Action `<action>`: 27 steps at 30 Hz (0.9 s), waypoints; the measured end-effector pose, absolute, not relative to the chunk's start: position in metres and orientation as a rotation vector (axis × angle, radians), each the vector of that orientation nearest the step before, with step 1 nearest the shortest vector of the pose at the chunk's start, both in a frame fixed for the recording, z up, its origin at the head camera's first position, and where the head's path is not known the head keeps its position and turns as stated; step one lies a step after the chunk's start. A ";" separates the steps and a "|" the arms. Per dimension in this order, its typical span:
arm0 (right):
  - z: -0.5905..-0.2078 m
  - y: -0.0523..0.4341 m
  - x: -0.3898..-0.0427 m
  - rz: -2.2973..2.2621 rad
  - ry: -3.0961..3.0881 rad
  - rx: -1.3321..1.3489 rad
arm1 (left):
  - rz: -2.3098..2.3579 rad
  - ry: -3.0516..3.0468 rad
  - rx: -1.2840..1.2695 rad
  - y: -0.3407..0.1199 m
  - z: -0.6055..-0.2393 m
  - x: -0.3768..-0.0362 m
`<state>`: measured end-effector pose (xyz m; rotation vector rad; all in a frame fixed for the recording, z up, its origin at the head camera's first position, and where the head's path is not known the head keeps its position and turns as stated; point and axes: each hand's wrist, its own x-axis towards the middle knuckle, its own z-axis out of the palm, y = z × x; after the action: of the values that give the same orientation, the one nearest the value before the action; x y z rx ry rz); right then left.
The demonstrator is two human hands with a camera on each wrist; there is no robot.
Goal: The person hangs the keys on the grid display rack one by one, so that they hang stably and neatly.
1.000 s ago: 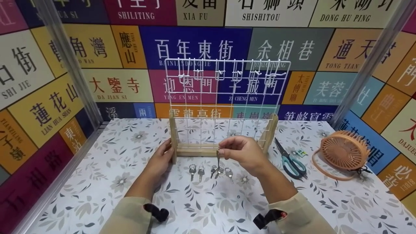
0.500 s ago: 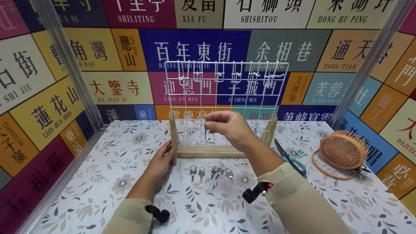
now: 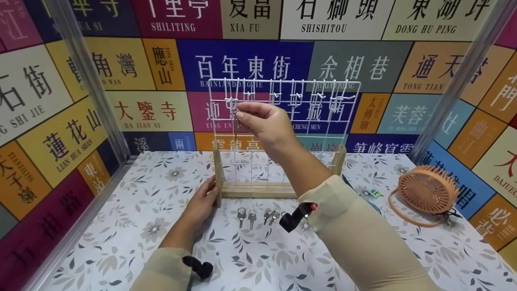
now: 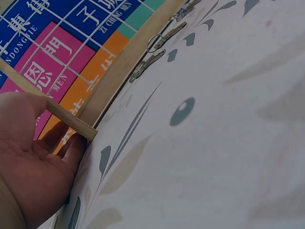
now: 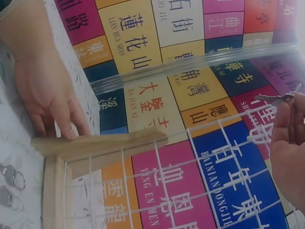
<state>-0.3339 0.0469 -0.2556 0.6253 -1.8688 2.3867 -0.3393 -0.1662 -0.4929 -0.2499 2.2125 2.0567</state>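
Only in right wrist view, key (image 5: 275, 98) pinched in right hand (image 5: 288, 152); left hand (image 3: 200, 202) flat against rack post (image 3: 218, 173)

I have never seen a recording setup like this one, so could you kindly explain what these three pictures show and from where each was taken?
There is no machine here: a person works with two bare hands and wears three cameras. The wide picture comes from the head camera, looking forward and down. The other two come from cameras on the wrists, so they look close and tilted.

A white wire grid stands in a wooden frame on a flowered tablecloth. The left hand rests against the frame's left post; the left wrist view shows its fingers touching the wood. The right hand is raised to the grid's top-left hooks, and the right wrist view shows a small metal key in its grip.

More keys lie in a row before the frame. An orange fan sits to the right.
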 end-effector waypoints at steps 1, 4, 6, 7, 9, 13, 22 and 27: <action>-0.253 0.044 -0.334 2.390 -1.855 0.617 | 2.064 2.213 -0.241 -0.166 -0.493 -0.340; -0.249 0.037 -0.333 2.387 -1.840 0.582 | 2.087 2.215 -0.221 -0.166 -0.495 -0.341; -0.247 0.034 -0.331 2.394 -1.827 0.562 | 2.107 2.206 -0.204 -0.166 -0.496 -0.341; -0.246 0.032 -0.331 2.394 -1.821 0.554 | 2.106 2.209 -0.202 -0.166 -0.496 -0.341; -0.245 0.030 -0.331 2.395 -1.809 0.540 | 2.102 2.213 -0.205 -0.166 -0.496 -0.342; -0.243 0.026 -0.331 2.397 -1.780 0.536 | 2.070 2.239 -0.215 -0.166 -0.496 -0.342; -0.240 0.022 -0.330 2.407 -1.763 0.524 | 2.023 2.264 -0.247 -0.166 -0.496 -0.342; -0.240 0.022 -0.330 2.395 -1.776 0.522 | 2.024 2.261 -0.243 -0.167 -0.495 -0.341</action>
<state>-0.3300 0.0221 -0.2400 0.5218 -1.7760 2.3948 -0.3415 -0.1665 -0.4946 -0.2433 2.2614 2.0244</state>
